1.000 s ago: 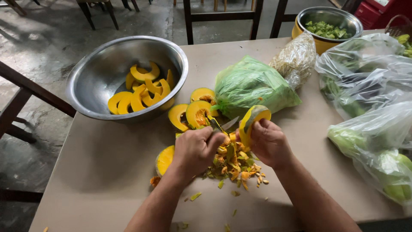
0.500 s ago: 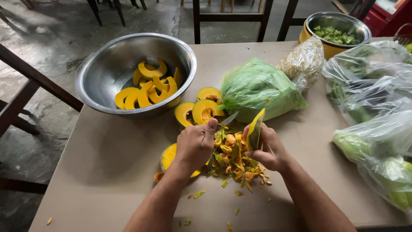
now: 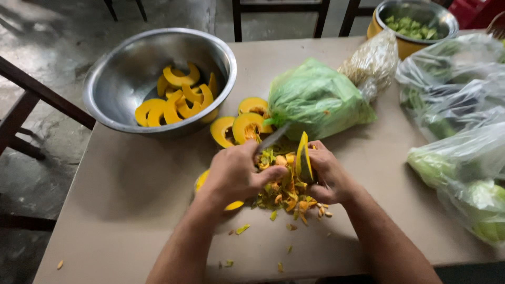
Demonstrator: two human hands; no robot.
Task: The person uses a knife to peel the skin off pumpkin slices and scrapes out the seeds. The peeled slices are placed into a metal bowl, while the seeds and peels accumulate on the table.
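Steel bowl (image 3: 113, 87) of cut pumpkin crescents at ten o'clock, my left hand (image 3: 236, 173) closed around the knife (image 3: 273, 138), blade toward one o'clock, scraps (image 3: 286, 192) beneath, my right hand (image 3: 326, 176) gripping an upright pumpkin slice (image 3: 303, 155), bagged greens (image 3: 463, 158) at three o'clock.

Soft, even daylight fills the scene, brighter toward the top, with pale glare on the steel bowl (image 3: 158, 79) rim and the clear plastic bags (image 3: 457, 100). Faint shadows fall beneath the forearms. Focus is fairly sharp, with slight wide-angle bending at the edges.
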